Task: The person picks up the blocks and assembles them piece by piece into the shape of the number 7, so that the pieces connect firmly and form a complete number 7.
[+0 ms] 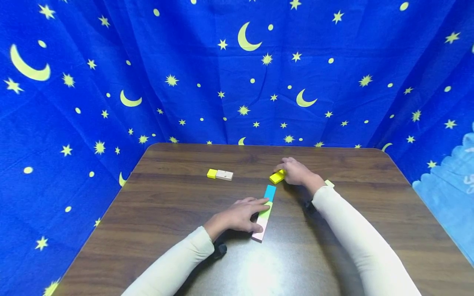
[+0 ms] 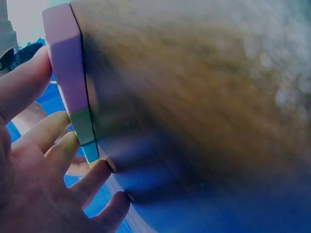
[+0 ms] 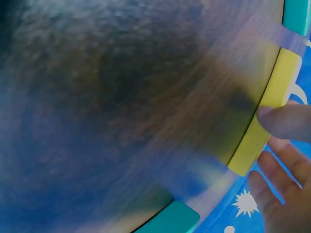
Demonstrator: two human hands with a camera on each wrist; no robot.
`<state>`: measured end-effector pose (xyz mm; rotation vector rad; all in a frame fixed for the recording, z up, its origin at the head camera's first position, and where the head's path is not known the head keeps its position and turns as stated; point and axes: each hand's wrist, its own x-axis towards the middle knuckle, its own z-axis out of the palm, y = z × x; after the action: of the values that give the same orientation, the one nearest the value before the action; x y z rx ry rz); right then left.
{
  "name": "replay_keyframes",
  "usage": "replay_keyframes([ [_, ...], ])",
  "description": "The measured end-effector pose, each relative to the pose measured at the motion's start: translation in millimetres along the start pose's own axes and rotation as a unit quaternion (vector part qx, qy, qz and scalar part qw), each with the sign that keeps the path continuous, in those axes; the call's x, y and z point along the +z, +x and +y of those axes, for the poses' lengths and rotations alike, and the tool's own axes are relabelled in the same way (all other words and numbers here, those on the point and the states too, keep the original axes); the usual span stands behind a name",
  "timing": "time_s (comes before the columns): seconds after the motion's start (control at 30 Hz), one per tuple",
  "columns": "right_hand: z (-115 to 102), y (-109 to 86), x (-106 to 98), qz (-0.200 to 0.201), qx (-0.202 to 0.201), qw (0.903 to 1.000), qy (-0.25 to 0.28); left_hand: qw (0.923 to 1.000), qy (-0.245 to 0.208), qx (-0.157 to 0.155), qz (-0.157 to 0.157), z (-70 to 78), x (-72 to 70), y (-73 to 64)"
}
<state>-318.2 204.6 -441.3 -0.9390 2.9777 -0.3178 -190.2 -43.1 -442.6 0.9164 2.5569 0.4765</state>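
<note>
My left hand (image 1: 240,214) rests on a straight row of blocks, its fingers spread. The thumb touches the pink block (image 1: 259,235) at the near end, and fingertips lie on the light green block (image 1: 264,212). A blue block (image 1: 270,192) forms the far end of the row. Beyond it, my right hand (image 1: 295,171) pinches a yellow block (image 1: 276,177) low over the table, apart from the blue one. In the right wrist view the thumb presses one long side of this yellow block (image 3: 269,107), with fingers behind it.
A small yellow block (image 1: 212,173) and a whitish block (image 1: 224,175) lie end to end at the back left. Behind my right forearm, a pale block (image 1: 329,183) is partly hidden on the wooden table (image 1: 166,197). A blue starry curtain (image 1: 207,74) hangs behind.
</note>
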Motion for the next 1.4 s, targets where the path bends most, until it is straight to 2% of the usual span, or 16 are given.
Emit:
replay_keyframes([
  [0.23,-2.4,-5.6,-1.2,0.036,-0.020,0.9977,-0.054,1.0000,-0.001,-0.001,0.006,0.1,0.6,-0.7],
  [0.37,-4.6,-8.7,-2.6,0.041,-0.028,0.9966,-0.066,1.0000,-0.003,0.001,0.006,0.5,0.8,-0.5],
  [0.57,-4.8,-9.0,-0.4,0.034,-0.029,0.9974,-0.056,1.0000,-0.005,-0.002,0.001,1.1,1.9,-0.6],
  [0.8,-3.1,-6.4,3.8,0.049,-0.073,0.9954,-0.040,0.9998,0.017,0.004,0.006,3.1,1.1,-2.0],
  [1.0,-7.4,-3.3,5.7,0.031,-0.095,0.9947,-0.023,0.9998,0.018,-0.005,0.000,4.1,1.8,-3.0],
  [1.13,-11.6,-3.1,6.2,0.015,-0.090,0.9958,-0.006,0.9998,0.015,-0.010,0.002,6.0,3.7,-4.7],
  [1.4,-14.0,-3.5,6.6,0.002,-0.085,0.9963,-0.006,0.9998,0.007,-0.019,0.002,10.3,4.4,-9.9],
])
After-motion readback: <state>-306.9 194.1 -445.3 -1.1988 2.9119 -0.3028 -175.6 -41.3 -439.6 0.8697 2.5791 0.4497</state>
